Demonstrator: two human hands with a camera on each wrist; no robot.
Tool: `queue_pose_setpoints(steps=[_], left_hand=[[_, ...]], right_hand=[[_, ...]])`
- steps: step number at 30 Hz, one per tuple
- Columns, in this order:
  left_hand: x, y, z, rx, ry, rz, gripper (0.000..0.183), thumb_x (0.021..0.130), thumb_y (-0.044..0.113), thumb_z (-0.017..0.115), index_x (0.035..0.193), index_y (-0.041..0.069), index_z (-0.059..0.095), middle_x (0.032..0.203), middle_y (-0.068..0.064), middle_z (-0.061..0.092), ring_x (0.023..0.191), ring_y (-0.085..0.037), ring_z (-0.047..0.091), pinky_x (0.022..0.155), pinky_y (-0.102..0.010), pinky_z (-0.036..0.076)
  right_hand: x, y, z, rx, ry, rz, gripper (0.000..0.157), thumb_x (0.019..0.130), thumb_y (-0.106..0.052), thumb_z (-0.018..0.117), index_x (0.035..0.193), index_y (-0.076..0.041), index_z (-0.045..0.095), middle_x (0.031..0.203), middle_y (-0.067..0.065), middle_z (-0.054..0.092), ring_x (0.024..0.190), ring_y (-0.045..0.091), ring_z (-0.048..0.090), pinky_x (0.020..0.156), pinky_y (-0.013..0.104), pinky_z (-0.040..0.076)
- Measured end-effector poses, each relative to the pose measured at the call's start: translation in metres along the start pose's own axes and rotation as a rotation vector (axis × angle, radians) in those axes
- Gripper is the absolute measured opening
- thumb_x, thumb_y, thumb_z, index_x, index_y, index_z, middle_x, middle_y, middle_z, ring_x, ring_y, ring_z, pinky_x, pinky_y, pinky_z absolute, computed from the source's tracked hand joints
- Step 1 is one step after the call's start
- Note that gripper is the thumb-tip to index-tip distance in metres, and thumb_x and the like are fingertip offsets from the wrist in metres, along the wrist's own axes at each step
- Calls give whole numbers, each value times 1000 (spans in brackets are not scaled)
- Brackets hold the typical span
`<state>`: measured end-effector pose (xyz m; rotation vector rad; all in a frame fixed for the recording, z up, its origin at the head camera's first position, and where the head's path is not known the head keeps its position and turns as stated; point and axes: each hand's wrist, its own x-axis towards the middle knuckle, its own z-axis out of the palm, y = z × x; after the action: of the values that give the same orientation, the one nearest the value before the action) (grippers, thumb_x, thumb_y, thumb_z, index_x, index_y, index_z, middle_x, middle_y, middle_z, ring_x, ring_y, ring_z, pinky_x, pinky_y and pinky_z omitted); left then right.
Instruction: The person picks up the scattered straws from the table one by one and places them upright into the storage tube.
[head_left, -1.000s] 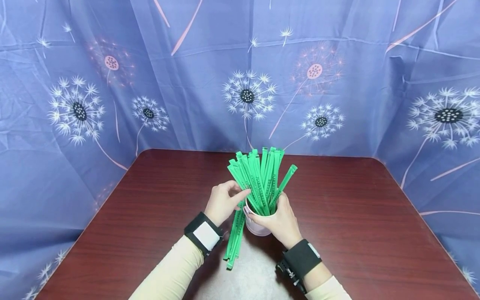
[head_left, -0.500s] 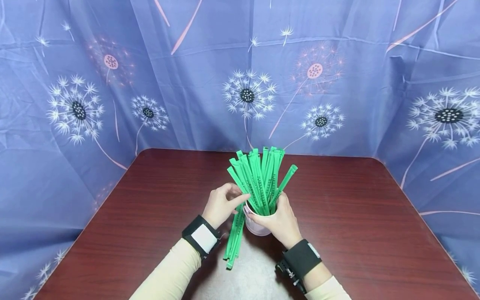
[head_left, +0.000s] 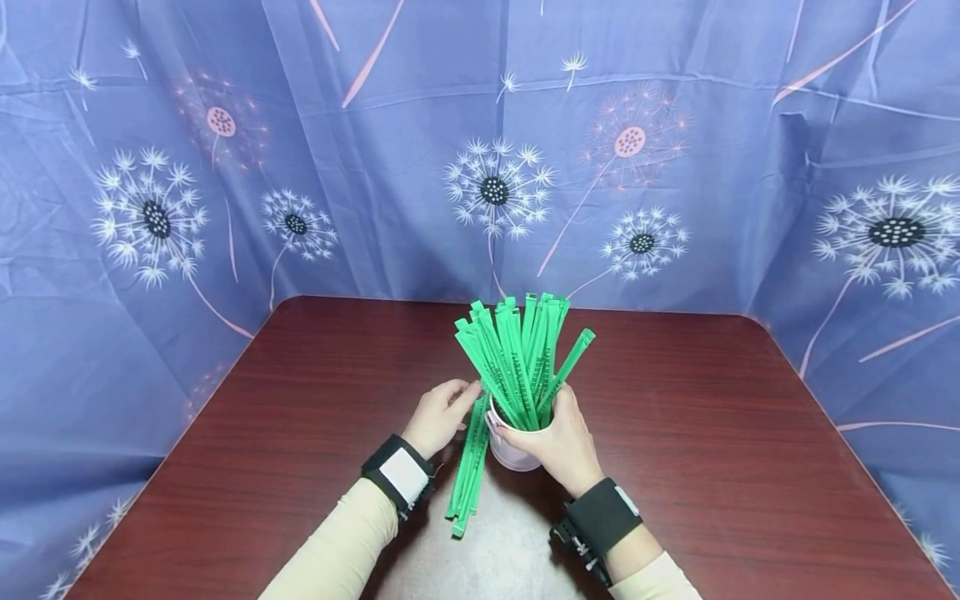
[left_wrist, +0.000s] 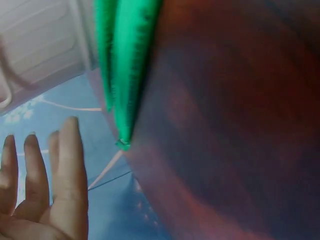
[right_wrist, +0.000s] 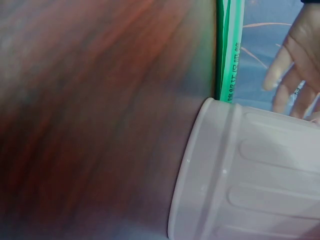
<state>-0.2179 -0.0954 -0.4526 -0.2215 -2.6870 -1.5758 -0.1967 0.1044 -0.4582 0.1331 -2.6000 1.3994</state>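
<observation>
A small white bucket (head_left: 513, 457) stands upright, with several long, thin green wrapped straws (head_left: 521, 358) fanning out of it. My right hand (head_left: 566, 442) grips the bucket around its rim; the bucket's ribbed wall (right_wrist: 265, 165) fills the lower right of the right wrist view. Left of the bucket, more green straws (head_left: 468, 475) lie on the table, their far ends close to the bucket. My left hand (head_left: 437, 417) hovers beside these, fingers loosely extended. In the left wrist view its fingers (left_wrist: 70, 175) hold nothing and stay apart from the straws.
The dark red wooden table (head_left: 712, 433) extends around the bucket, with a pale glare patch near its front. A blue curtain (head_left: 390, 183) with dandelion prints hangs behind and along both sides.
My left hand has drawn back left and down from the straws in the bucket. A straw at the bucket's left side shifted slightly. My right hand has kept its grip.
</observation>
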Motion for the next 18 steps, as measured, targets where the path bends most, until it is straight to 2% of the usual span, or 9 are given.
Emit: queue_pose_setpoints(steps=[3, 6, 7, 12, 18], left_hand=[[0, -4, 4, 215, -1, 97, 34, 105, 22, 47, 109, 0, 72, 107, -20, 70, 98, -35, 69, 87, -45, 56], [0, -6, 7, 416, -25, 211, 26, 100, 11, 52, 107, -2, 73, 111, -21, 69, 108, -36, 65, 96, -49, 50], [-1, -6, 8, 459, -42, 229, 23, 98, 9, 55, 107, -3, 73, 111, -22, 68, 108, -37, 65, 96, -51, 49], [-4, -8, 11, 607, -77, 231, 21, 86, 6, 72, 105, -3, 74, 110, -23, 67, 103, -38, 65, 91, -49, 52], [-4, -11, 14, 688, -40, 266, 26, 77, 5, 79, 101, -4, 73, 102, -22, 68, 96, -37, 66, 85, -46, 54]], right_hand=[[0, 0, 0, -4, -2, 0, 94, 62, -52, 90, 132, -8, 45, 120, 7, 58, 110, 23, 60, 90, 45, 51], [0, 0, 0, -2, -5, 3, 94, 63, -52, 90, 132, -8, 44, 121, 7, 58, 110, 23, 60, 89, 45, 51], [0, 0, 0, -2, -6, 5, 94, 63, -52, 90, 133, -8, 44, 121, 7, 58, 110, 23, 60, 89, 45, 51], [0, 0, 0, -1, -9, 9, 95, 63, -54, 89, 133, -9, 44, 122, 7, 58, 111, 23, 60, 89, 47, 51], [0, 0, 0, 5, -8, 4, 95, 62, -53, 90, 133, -9, 45, 123, 7, 58, 112, 23, 60, 89, 47, 52]])
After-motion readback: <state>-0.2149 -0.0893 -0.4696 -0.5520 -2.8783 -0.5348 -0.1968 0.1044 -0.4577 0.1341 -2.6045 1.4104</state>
